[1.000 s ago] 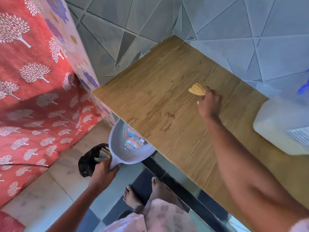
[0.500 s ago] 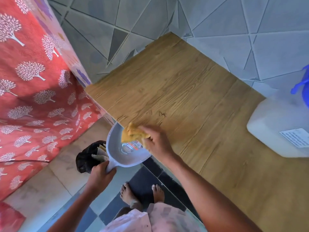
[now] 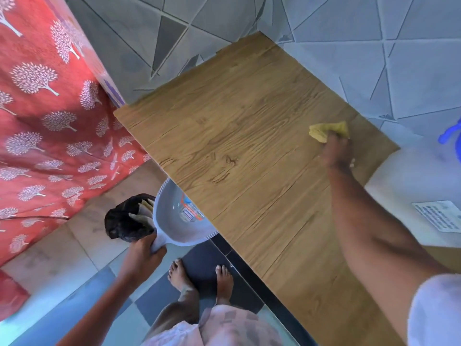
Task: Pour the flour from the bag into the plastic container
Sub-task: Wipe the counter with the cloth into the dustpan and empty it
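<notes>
The plastic container [image 3: 424, 196] stands on the table [image 3: 249, 158] just to the right of the right hand [image 3: 335, 152], close beside the wrist and forearm and not touching the fingers as far as the view shows. It lies well apart from the left hand [image 3: 142, 252], which is down below the table's near edge. The container is white and translucent, with rounded corners, a white printed label [image 3: 441, 216] on its side and a blue handle or lid part [image 3: 451, 136] at its top; it is cut off by the right edge of the view, so its mouth cannot be seen.

The right hand is stretched out over the far part of the table, fingers closed around a crumpled yellow cloth [image 3: 328, 131] that it presses on the wood. The left hand is wrapped around the handle of a grey dustpan [image 3: 179, 221], holding it just under the table's edge with the open scoop facing up; a colourful sticker shows inside the scoop. Just left of that hand, touching the dustpan's back, sits a black bag [image 3: 124, 221] on the floor, with pale paper-like pieces sticking out of its opening. Whether this is the flour bag cannot be told. Beneath the hands, the person's bare feet [image 3: 199, 275] stand on the tiled floor.
</notes>
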Demonstrator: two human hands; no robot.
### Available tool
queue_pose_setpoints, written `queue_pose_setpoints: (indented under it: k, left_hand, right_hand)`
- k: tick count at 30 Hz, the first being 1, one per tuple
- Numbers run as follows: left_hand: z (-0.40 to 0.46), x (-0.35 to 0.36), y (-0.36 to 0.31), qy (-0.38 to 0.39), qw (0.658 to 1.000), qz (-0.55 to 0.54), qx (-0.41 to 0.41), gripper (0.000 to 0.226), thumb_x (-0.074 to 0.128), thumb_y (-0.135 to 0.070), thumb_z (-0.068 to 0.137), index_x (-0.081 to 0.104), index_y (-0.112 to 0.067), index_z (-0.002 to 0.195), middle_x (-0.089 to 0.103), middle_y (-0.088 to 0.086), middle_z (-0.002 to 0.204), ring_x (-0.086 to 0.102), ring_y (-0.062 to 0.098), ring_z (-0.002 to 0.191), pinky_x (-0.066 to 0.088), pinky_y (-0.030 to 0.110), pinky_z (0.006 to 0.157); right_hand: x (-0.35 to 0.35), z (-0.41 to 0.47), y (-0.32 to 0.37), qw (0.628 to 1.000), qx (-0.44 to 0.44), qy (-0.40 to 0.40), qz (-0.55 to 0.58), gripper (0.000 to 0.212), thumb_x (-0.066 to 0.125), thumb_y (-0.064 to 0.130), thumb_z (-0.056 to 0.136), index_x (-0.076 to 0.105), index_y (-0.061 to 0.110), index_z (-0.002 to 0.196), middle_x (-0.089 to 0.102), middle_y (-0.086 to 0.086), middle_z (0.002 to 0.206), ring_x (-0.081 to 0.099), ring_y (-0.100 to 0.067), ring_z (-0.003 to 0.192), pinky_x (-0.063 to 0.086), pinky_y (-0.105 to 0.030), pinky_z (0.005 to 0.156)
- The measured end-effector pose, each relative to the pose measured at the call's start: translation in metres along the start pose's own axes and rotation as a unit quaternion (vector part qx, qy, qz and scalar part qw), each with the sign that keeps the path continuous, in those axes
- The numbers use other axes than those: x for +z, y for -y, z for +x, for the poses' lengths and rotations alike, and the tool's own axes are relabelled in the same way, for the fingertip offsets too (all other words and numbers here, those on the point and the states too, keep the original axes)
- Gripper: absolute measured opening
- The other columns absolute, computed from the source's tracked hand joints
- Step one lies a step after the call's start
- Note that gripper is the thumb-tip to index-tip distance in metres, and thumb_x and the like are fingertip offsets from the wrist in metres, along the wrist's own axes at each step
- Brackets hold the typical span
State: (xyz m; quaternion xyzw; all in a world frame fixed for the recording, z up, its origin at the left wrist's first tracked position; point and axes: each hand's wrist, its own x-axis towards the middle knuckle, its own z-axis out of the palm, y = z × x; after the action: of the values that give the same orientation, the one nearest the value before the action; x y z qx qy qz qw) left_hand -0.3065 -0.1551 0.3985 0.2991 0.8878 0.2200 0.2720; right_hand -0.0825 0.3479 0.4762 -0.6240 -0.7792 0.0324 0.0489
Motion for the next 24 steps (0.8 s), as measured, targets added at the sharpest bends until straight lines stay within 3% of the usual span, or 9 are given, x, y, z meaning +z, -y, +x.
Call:
queue_pose_setpoints:
  k: [3, 5, 9, 12, 14, 16, 18, 22, 24]
  left_hand:
    - [-0.009, 0.001, -0.004, -0.007, 1.000, -0.007, 0.004, 0.021, 0.068, -0.022, 0.076, 0.055, -0.009, 0.066, 0.059, 0.008, 0.057, 0.053, 0.030, 0.051, 0.039, 0.036, 0.049]
    - [-0.015, 0.001, -0.010, -0.007, 1.000, -0.010, -0.004, 0.024, 0.073, -0.015, 0.077, 0.053, -0.010, 0.065, 0.057, 0.007, 0.057, 0.050, 0.029, 0.052, 0.033, 0.033, 0.049]
    - [-0.025, -0.003, -0.022, -0.013, 1.000, -0.001, -0.011, 0.036, 0.075, -0.010, 0.079, 0.044, -0.021, 0.063, 0.046, -0.002, 0.053, 0.042, 0.024, 0.051, 0.025, 0.032, 0.049]
    - [-0.033, -0.002, -0.025, -0.012, 1.000, 0.018, -0.008, 0.033, 0.072, -0.015, 0.081, 0.043, -0.017, 0.064, 0.044, 0.000, 0.054, 0.041, 0.027, 0.054, 0.025, 0.033, 0.050]
    - [-0.036, 0.002, -0.023, -0.006, 1.000, 0.022, -0.011, 0.027, 0.074, -0.012, 0.080, 0.050, -0.009, 0.066, 0.051, 0.007, 0.057, 0.044, 0.028, 0.054, 0.025, 0.033, 0.049]
    - [-0.040, 0.005, -0.024, -0.004, 0.999, 0.033, -0.017, 0.022, 0.070, -0.018, 0.078, 0.056, -0.005, 0.067, 0.057, 0.012, 0.058, 0.049, 0.033, 0.055, 0.028, 0.034, 0.049]
    - [-0.043, 0.010, -0.025, -0.010, 0.999, 0.041, -0.020, 0.023, 0.067, -0.024, 0.077, 0.058, -0.004, 0.069, 0.061, 0.016, 0.060, 0.054, 0.036, 0.058, 0.033, 0.035, 0.051]
    - [-0.055, 0.023, -0.035, -0.008, 0.998, 0.049, -0.028, 0.017, 0.071, -0.018, 0.082, 0.062, -0.006, 0.074, 0.068, 0.018, 0.069, 0.061, 0.040, 0.068, 0.035, 0.035, 0.055]
    - [-0.058, 0.028, -0.035, -0.004, 0.998, 0.053, -0.036, 0.017, 0.071, -0.021, 0.081, 0.063, -0.009, 0.074, 0.069, 0.014, 0.069, 0.063, 0.040, 0.071, 0.036, 0.035, 0.054]
  right_hand:
    - [0.017, -0.079, 0.049, 0.992, -0.111, -0.024, 0.051, 0.044, 0.062, 0.004, 0.082, 0.064, 0.008, 0.126, 0.068, -0.023, 0.112, 0.062, -0.047, 0.097, 0.051, -0.048, 0.081]
    - [0.021, -0.151, 0.086, 0.971, -0.214, -0.018, 0.107, 0.051, 0.064, 0.005, 0.076, 0.065, 0.013, 0.127, 0.070, -0.014, 0.115, 0.061, -0.041, 0.096, 0.052, -0.044, 0.077]
    - [0.011, -0.279, 0.146, 0.883, -0.372, 0.083, 0.274, 0.052, 0.068, -0.003, 0.069, 0.070, 0.011, 0.119, 0.074, -0.005, 0.111, 0.056, -0.021, 0.102, 0.052, -0.037, 0.087]
    - [0.002, -0.307, 0.159, 0.799, -0.376, 0.270, 0.383, 0.043, 0.061, -0.002, 0.085, 0.066, 0.008, 0.127, 0.073, -0.008, 0.116, 0.065, -0.023, 0.105, 0.054, -0.037, 0.093]
    - [-0.007, -0.299, 0.152, 0.783, -0.311, 0.297, 0.449, 0.042, 0.059, -0.007, 0.087, 0.066, 0.006, 0.126, 0.073, -0.009, 0.114, 0.068, -0.021, 0.100, 0.058, -0.035, 0.088]
    - [-0.024, -0.276, 0.135, 0.788, -0.245, 0.257, 0.504, 0.047, 0.057, -0.011, 0.084, 0.068, 0.010, 0.125, 0.072, -0.007, 0.116, 0.070, -0.019, 0.096, 0.060, -0.037, 0.080]
    - [-0.040, -0.241, 0.110, 0.812, -0.224, 0.159, 0.515, 0.050, 0.056, -0.009, 0.080, 0.069, 0.014, 0.123, 0.071, -0.004, 0.114, 0.067, -0.020, 0.101, 0.056, -0.037, 0.086]
    - [-0.054, -0.146, 0.044, 0.913, -0.222, -0.068, 0.336, 0.046, 0.055, 0.000, 0.082, 0.066, 0.009, 0.126, 0.070, -0.009, 0.115, 0.059, -0.032, 0.102, 0.049, -0.040, 0.086]
    - [-0.043, -0.096, 0.015, 0.954, -0.161, -0.100, 0.231, 0.048, 0.056, 0.000, 0.085, 0.063, 0.012, 0.131, 0.069, -0.012, 0.122, 0.058, -0.034, 0.109, 0.049, -0.045, 0.090]
